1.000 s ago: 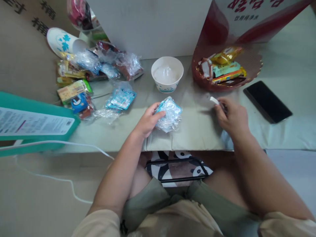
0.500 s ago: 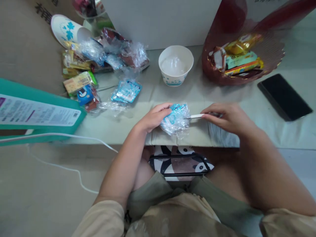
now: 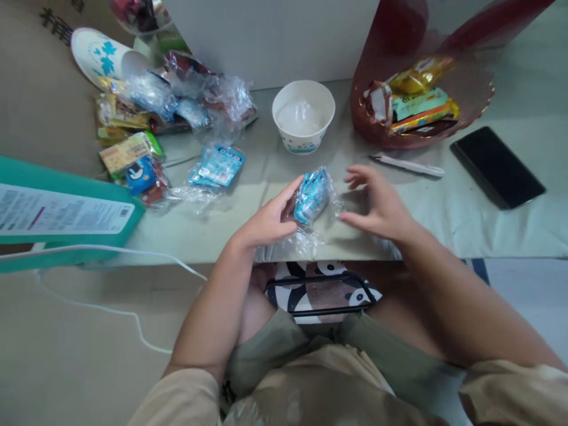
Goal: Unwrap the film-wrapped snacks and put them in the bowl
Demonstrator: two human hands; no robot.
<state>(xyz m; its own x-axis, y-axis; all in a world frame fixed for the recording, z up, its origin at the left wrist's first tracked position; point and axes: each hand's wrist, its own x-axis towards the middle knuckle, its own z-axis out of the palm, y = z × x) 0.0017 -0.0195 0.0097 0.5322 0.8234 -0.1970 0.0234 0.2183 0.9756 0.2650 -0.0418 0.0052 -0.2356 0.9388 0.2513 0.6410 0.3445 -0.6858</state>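
Note:
My left hand (image 3: 271,218) grips a clear plastic bag of blue packets (image 3: 312,198) near the table's front edge, thumb and fingers on its left side. Crinkled clear film hangs loose below and to the right of the packets. Just right of the bag is my right hand (image 3: 377,204), open, thumb and fingers spread and holding nothing. Its thumb is close to the film; whether they touch I cannot tell. Beyond the right hand a white pen (image 3: 412,165) lies on the cloth, dark tip pointing left.
A paper bowl (image 3: 304,118) stands behind the hands. To its right are a basket of wrapped snacks (image 3: 483,109) and a black phone (image 3: 497,167). Leftward lie blue packets (image 3: 220,165), crumpled wrappers (image 3: 190,94), a tipped paper cup (image 3: 104,59) and a green container (image 3: 126,222).
My right hand has let go of the pen, which now lies on the table. The hand has opened toward the bag. My left hand has turned the bag, showing more of the blue packets.

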